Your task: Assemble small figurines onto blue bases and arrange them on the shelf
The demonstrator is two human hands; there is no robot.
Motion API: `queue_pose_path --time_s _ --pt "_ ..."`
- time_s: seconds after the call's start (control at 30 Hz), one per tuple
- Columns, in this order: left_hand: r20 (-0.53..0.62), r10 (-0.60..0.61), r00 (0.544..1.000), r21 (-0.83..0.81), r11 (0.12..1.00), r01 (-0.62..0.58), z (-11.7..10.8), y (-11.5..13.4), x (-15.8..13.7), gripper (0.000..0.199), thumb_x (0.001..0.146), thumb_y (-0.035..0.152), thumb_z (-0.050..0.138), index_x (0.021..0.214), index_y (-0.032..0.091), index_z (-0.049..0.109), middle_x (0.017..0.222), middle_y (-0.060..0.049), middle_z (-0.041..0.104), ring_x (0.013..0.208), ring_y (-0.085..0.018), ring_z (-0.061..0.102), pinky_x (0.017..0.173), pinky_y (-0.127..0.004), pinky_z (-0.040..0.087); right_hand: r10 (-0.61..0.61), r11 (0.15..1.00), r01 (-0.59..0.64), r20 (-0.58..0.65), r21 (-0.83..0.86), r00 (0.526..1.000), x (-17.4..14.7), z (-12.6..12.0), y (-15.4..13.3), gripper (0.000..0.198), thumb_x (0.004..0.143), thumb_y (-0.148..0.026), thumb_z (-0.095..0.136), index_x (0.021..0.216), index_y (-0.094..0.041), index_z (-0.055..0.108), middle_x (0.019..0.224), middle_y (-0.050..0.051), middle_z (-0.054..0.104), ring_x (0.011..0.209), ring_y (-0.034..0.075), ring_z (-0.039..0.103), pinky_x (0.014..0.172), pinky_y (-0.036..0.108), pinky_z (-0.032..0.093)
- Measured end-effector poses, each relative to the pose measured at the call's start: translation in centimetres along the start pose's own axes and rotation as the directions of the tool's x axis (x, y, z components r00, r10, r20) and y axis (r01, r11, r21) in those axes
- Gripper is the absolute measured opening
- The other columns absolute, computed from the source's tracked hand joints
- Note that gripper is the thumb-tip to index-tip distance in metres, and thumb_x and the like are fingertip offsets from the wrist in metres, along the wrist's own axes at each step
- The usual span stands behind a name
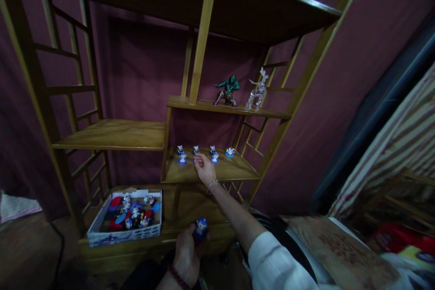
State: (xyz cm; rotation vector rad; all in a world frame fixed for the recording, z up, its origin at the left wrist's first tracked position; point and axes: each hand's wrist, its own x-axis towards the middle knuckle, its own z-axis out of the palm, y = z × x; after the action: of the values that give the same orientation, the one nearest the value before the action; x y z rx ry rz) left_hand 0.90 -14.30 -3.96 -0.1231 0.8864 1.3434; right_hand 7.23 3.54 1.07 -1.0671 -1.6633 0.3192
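a small purple figurine (pixel 201 225) sits low in front of the shelving, held in the person's left hand (pixel 187 249). that grip is closed around it, thumb on one side and fingers on the other, the figurine's head facing up. the right hand (pixel 205 171) reaches up to the low shelf (pixel 234 170), its fingertips drawn in together over the boards; a bit of purple shows beside them, but from here i can't tell whether this grip has hold of it.

on either side of those fingertips stand two purple-based figurines (pixel 214 158), upright, one to the left and one to the right. behind them runs a row of three dark-based figurines (pixel 180 150), with a blue-based figurine (pixel 230 152) at the right end.

down to the left, an open shallow box (pixel 124 237) holds a jumble of more small figures (pixel 136 210), among red and blue round pieces (pixel 116 202). on the shelf above the right hand stand a crouching green-topped figure (pixel 228 90) and a clear deer (pixel 258 91).
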Motion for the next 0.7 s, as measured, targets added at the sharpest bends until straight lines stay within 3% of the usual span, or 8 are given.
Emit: queue_pose_path --time_s 0.2,0.4,0.53,0.7 --pt "0.003 -0.013 1.0 -0.021 1.0 0.013 -0.3 0.6 0.0 0.013 0.073 0.005 0.046 0.064 0.014 0.051 0.061 -0.004 0.059 0.057 -0.014 0.058 0.07 -0.038 0.053 -0.064 0.994 0.066 0.024 -0.082 0.998 0.9 1.4 -2.1 0.025 0.074 -0.018 0.046 0.096 -0.018 0.057 0.09 0.005 0.063 0.074 0.013 0.06 0.068 0.025 0.05" --pt "0.082 0.005 0.997 0.002 1.0 -0.005 -0.7 0.9 0.2 0.012 0.072 0.005 0.046 0.064 0.011 0.054 0.062 -0.005 0.06 0.061 -0.015 0.059 0.072 -0.038 0.052 -0.071 0.968 0.081 0.05 -0.236 0.996 4.1 1.4 -3.2 0.027 0.076 -0.014 0.044 0.097 -0.018 0.06 0.092 0.004 0.064 0.082 0.013 0.059 0.078 0.024 0.046" --pt "0.143 0.014 0.99 -0.003 1.0 -0.014 -1.1 1.1 0.7 0.011 0.072 0.006 0.048 0.064 0.011 0.054 0.062 -0.005 0.06 0.063 -0.015 0.06 0.074 -0.039 0.051 0.01 0.94 0.058 0.197 -0.336 0.98 6.7 1.8 -3.5 0.029 0.076 -0.014 0.047 0.099 -0.022 0.061 0.091 0.002 0.066 0.081 0.013 0.06 0.077 0.022 0.045" --pt "0.078 -0.012 0.997 -0.087 0.996 0.019 -1.5 1.6 1.8 0.018 0.075 0.006 0.042 0.063 0.013 0.053 0.063 -0.005 0.06 0.062 -0.015 0.06 0.077 -0.044 0.049 0.021 0.886 0.15 0.363 -0.438 0.932 9.4 2.6 -3.2 0.03 0.073 -0.015 0.053 0.098 -0.026 0.064 0.098 -0.001 0.065 0.089 0.014 0.059 0.082 0.022 0.043"
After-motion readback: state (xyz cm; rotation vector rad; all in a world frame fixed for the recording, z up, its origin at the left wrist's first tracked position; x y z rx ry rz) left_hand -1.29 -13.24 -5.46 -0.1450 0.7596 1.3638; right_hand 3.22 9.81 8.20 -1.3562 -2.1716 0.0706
